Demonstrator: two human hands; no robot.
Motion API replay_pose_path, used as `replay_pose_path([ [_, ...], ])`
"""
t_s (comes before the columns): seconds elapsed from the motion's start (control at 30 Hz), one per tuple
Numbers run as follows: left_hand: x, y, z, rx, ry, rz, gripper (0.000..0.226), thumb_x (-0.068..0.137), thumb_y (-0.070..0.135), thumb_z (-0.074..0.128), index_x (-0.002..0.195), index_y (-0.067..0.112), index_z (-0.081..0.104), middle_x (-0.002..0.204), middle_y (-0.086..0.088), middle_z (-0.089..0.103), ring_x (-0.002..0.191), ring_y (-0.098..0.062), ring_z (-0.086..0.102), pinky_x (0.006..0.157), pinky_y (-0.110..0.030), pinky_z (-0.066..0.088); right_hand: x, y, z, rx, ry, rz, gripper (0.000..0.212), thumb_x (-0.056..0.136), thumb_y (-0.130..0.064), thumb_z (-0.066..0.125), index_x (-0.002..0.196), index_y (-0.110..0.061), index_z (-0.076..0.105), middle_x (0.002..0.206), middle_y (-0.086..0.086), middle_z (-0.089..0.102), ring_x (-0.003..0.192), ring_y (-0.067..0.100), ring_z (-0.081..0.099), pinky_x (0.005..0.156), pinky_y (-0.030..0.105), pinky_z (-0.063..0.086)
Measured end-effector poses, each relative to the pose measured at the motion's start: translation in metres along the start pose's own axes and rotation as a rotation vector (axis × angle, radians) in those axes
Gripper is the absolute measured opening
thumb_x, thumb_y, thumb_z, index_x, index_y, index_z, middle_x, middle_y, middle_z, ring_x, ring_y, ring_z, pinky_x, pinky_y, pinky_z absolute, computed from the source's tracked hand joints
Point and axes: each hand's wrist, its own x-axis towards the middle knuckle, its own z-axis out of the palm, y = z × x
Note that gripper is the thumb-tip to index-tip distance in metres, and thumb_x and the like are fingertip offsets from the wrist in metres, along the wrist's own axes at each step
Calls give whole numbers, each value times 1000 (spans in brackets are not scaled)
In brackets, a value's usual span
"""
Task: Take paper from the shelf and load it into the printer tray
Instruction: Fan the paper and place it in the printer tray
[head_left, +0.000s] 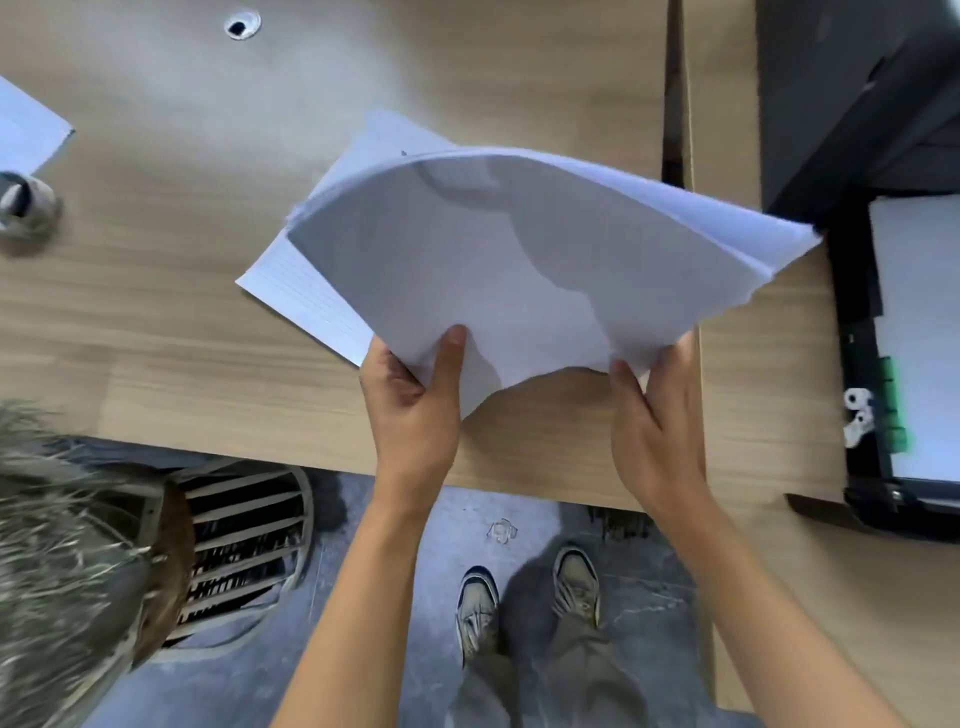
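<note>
I hold a bowed stack of white paper above the wooden desk, its far edge arched upward. My left hand grips the near left corner, thumb on top. My right hand grips the near right corner. Under the stack, a second pile of white sheets lies flat on the desk. At the right edge sits the black printer with its pulled-out tray, which has white paper in it and green guides.
A sheet of paper and a small round object lie at the desk's left. A cable hole is at the back. A gap separates two desks. A slatted bin and my shoes are below.
</note>
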Motion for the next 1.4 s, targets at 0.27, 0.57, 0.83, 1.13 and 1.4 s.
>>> replay_pose_path([
  [0.27,-4,6,5,32,6,114,16,92,0,67,101,13,64,98,2,70,91,0,68,82,-17,51,7,3,-2,-114,107,-47,29,101,2,38,115,-24,40,97,-27,55,85,-9,55,70,17,43],
  [0.57,18,33,15,76,-2,130,12,95,3,63,106,0,64,95,-2,71,88,-7,68,80,-20,52,22,9,4,-205,183,17,11,101,-2,38,108,-9,43,75,-22,55,63,4,53,52,16,33],
  [0.83,-39,12,21,170,-107,-84,36,97,2,60,119,29,62,102,25,75,98,5,71,82,-13,57,-37,4,-32,-250,54,203,57,101,-5,39,148,-39,33,102,-6,71,72,11,63,59,25,45],
  [1.13,-123,101,77,285,-413,-320,52,91,2,57,130,31,40,119,11,59,100,-8,61,87,-33,49,-99,-107,-182,-264,34,444,55,101,-1,38,149,-28,40,97,-20,58,70,-5,54,63,6,41],
  [1.4,-175,156,168,210,-656,-204,60,77,-7,51,124,30,59,118,4,70,110,-22,67,95,-49,58,-84,-147,-324,-222,215,573,21,86,-10,60,105,-18,65,108,1,72,100,23,69,87,34,54],
])
